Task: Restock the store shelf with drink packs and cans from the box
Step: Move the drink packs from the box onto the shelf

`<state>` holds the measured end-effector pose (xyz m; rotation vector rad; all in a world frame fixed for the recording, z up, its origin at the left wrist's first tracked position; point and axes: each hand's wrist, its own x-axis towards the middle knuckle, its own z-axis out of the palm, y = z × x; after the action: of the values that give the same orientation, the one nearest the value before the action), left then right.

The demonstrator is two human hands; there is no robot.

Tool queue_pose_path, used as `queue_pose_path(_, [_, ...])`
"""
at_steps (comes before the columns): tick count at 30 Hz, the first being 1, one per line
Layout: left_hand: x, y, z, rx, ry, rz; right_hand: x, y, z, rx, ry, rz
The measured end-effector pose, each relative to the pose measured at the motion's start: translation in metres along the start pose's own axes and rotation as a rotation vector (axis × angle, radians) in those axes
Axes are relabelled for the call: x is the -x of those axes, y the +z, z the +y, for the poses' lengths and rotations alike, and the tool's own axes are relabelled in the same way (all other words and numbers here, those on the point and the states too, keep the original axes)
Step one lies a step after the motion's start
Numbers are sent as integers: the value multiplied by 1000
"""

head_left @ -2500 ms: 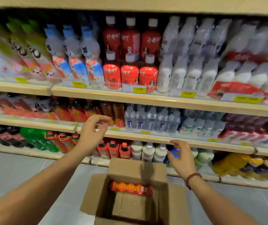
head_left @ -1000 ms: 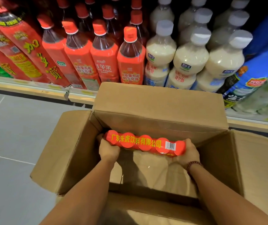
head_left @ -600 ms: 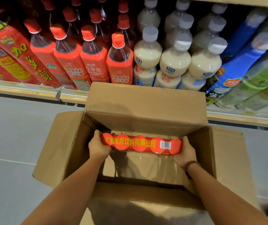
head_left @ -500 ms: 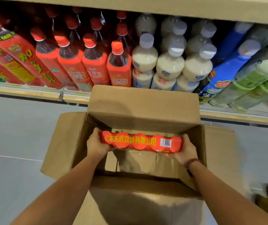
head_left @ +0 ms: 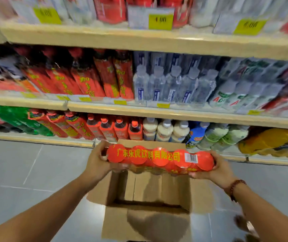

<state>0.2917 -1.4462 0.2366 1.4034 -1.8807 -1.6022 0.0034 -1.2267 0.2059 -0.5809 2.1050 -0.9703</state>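
Observation:
A red shrink-wrapped drink pack [head_left: 159,158] with yellow lettering and a barcode hangs level above the open cardboard box [head_left: 148,222] on the floor. My left hand [head_left: 97,160] grips its left end and my right hand [head_left: 217,169] grips its right end. The box interior shows only bare cardboard. The store shelf [head_left: 157,113] rises just behind the box, and the pack is held in front of its lowest row.
The bottom row holds orange-capped red bottles [head_left: 120,128], white milky bottles [head_left: 165,130] and green bottles [head_left: 26,121]. The middle row has tall red bottles [head_left: 87,81] and clear water bottles [head_left: 173,84]. Grey floor tiles [head_left: 26,172] lie on both sides of the box.
Both hands have lifted the red pack up out of the box. The view has pulled back and tilted upward, showing more shelf rows.

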Motion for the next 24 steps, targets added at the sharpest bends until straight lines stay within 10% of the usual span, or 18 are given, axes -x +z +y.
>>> queue_pose_path(24, [136, -202, 483, 131, 568, 225, 201, -242, -450, -188, -550, 237])
